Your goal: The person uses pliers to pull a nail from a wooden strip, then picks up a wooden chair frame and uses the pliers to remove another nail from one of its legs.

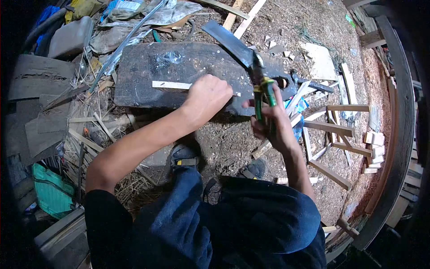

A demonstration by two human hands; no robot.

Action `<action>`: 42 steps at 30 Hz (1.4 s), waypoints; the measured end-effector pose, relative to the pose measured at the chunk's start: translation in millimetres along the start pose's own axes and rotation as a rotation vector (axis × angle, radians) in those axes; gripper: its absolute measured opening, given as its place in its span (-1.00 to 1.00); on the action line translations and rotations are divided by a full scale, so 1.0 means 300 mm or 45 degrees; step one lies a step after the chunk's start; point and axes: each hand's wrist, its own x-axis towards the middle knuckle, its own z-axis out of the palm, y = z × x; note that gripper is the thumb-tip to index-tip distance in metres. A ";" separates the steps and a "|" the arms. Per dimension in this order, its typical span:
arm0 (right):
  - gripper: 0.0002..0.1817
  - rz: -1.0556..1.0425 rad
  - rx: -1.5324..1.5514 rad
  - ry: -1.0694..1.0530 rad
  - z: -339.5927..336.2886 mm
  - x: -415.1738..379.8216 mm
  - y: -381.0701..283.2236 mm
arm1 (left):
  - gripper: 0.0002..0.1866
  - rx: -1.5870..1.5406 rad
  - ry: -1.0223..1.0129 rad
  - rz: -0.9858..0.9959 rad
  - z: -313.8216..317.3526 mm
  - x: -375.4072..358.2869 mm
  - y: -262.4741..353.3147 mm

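My left hand [209,97] is closed on a pale wooden strip [170,85] that lies along the dark, worn bench [134,71]. The strip's short right end shows just past my fist. To the right, my right hand [272,117] is wrapped round the green and yellow handles of a pair of pliers [264,89], held raised over the bench's right part. A flat dark metal blade [230,42] extends up and left from the pliers' head. Whether the jaws grip the blade cannot be made out.
A hammer [313,84] lies at the bench's right end. Beyond it stands a wooden frame [336,127] near stacked small blocks [375,150]. Wood shavings and scraps cover the ground. Rags and a grey container [70,38] are at the upper left, a green crate [53,190] lower left.
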 end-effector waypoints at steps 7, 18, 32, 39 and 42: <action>-0.37 -0.310 -1.897 0.341 0.022 0.020 0.038 | -0.94 0.016 -0.039 0.013 0.000 -0.003 0.007; -0.44 -0.178 -2.007 0.300 0.020 0.029 0.033 | -0.92 0.012 -0.112 0.030 -0.006 0.008 0.006; -0.46 -0.493 -1.990 0.393 -0.006 0.015 0.083 | -0.91 0.032 -0.132 0.021 -0.014 0.013 0.007; -0.43 -0.623 -1.977 0.410 0.019 0.016 0.069 | -0.90 0.040 -0.245 0.026 -0.011 0.014 0.008; -0.41 -0.315 -2.074 0.312 -0.025 0.021 0.115 | -0.92 0.029 -0.129 0.006 -0.006 0.012 0.006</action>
